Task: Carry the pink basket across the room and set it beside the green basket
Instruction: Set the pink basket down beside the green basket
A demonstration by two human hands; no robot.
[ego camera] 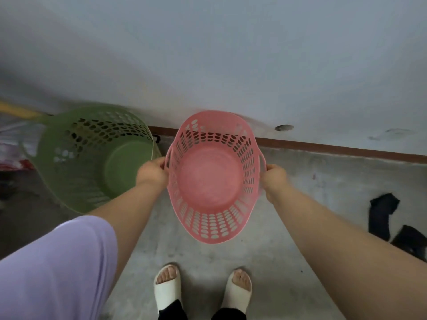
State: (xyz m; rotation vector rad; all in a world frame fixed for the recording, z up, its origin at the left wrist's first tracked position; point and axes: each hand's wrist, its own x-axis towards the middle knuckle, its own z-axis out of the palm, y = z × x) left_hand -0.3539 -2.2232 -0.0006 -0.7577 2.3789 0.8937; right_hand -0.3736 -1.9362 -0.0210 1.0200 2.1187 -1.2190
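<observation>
Pink basket (209, 181) and green basket (92, 155), both with oval holes; lilac sleeve (57, 269); white sandals (167, 288); grey floor (300, 181); black cloth (381, 211).

The pink basket (209, 179) is held by both side handles, the left hand (152, 173) closed on the left one and the right hand (275, 177) closed on the right, its open top tilted toward the camera. Just to its left sits the green basket (92, 158), near the far wall (231, 54). White slippers (167, 288) stand on the concrete floor (288, 262), with dark cloth (382, 212) lying at right.
</observation>
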